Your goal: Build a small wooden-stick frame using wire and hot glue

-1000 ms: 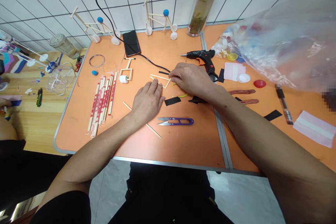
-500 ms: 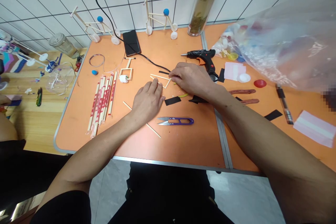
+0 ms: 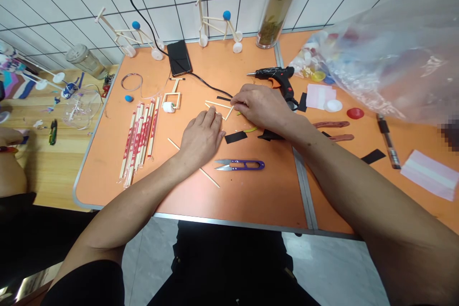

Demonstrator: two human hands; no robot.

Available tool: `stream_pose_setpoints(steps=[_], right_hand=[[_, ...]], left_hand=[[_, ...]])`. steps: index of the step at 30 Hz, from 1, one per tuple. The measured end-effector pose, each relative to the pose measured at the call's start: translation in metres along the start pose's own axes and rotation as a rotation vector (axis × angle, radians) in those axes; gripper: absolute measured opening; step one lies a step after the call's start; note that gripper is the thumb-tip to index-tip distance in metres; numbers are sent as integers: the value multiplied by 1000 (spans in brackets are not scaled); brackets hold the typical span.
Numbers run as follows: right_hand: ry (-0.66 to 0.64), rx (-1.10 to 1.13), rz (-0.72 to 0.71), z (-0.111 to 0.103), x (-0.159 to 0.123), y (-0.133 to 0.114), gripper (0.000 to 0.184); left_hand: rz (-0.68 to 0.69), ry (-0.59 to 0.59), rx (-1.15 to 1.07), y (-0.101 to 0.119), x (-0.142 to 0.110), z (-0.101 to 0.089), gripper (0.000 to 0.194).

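Note:
On the orange table (image 3: pixel 251 201) lies a small frame of thin wooden sticks (image 3: pixel 218 106). My left hand (image 3: pixel 201 136) rests flat on the table, its fingers stretched out and their tips touching the near end of the stick frame. My right hand (image 3: pixel 261 106) is curled, its fingertips pinching the right end of the frame. Under my left wrist lies a loose wooden stick (image 3: pixel 210 178). Purple snips (image 3: pixel 241 165) lie just in front of both hands, and a black strip (image 3: pixel 235 137) lies between them.
A bundle of wrapped chopsticks (image 3: pixel 140 137) lies left. A black glue gun (image 3: pixel 276 76), phone (image 3: pixel 179 58), two stick models (image 3: pixel 218 24) and a tall jar (image 3: pixel 278 5) stand behind. A plastic bag of caps (image 3: pixel 380 57), pliers (image 3: pixel 332 125), a pen (image 3: pixel 387 141) and pink paper (image 3: pixel 428 174) are right. Another person's arm (image 3: pixel 10 162) shows far left.
Both hands stay in place on the stick frame. The other person's arm at the far left edge has shifted slightly.

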State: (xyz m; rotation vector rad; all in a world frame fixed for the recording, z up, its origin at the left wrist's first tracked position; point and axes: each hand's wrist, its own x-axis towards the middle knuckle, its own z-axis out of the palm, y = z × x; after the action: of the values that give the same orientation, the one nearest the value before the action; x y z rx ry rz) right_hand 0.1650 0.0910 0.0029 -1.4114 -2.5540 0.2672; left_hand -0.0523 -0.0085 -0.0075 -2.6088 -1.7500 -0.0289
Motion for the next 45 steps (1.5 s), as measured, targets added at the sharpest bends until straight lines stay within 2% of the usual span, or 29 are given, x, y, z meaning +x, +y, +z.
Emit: stream_pose_setpoints(steps=[45], right_hand=[[14,17,-23,-2,-2,-4,30]], left_hand=[[1,6,-12,0,0,0,57]])
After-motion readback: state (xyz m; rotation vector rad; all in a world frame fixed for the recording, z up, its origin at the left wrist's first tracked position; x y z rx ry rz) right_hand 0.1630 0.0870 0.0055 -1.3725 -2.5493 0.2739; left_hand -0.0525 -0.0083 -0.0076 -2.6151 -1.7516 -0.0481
